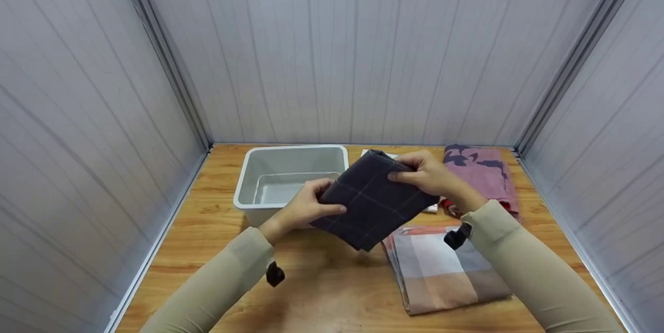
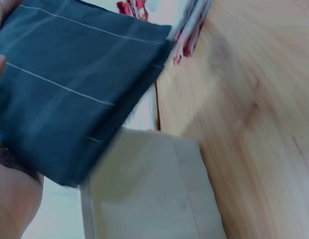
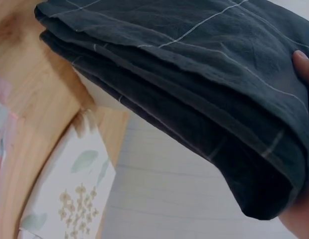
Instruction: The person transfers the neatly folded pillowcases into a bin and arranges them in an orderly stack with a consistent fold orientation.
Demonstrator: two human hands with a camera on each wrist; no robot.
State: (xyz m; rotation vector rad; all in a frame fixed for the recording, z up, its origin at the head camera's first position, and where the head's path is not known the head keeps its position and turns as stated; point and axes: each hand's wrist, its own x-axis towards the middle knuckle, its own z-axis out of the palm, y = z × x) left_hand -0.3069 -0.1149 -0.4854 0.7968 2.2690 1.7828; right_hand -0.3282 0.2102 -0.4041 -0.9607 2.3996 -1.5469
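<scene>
Both hands hold a folded dark cloth point(image 1: 371, 195) with thin pale check lines, tilted in the air above the table. My left hand point(image 1: 309, 204) grips its left edge, thumb lying across the front face. At the upper right side my right hand point(image 1: 423, 173) pinches it, thumb on the face and fingers behind. In the right wrist view the cloth's several stacked layers point(image 3: 194, 119) show along one edge. Just left of the cloth stands a pale grey plastic bin point(image 1: 249, 188), its visible inside bare.
A folded checked cloth point(image 1: 441, 276) in white, grey and peach lies below the right forearm. Behind it is a mauve cloth point(image 1: 482, 172) with dark figures. A white cloth with leaf print point(image 3: 79, 184) lies partly hidden behind the dark one. Panels point(image 1: 332, 53) enclose the wooden table point(image 1: 207, 229).
</scene>
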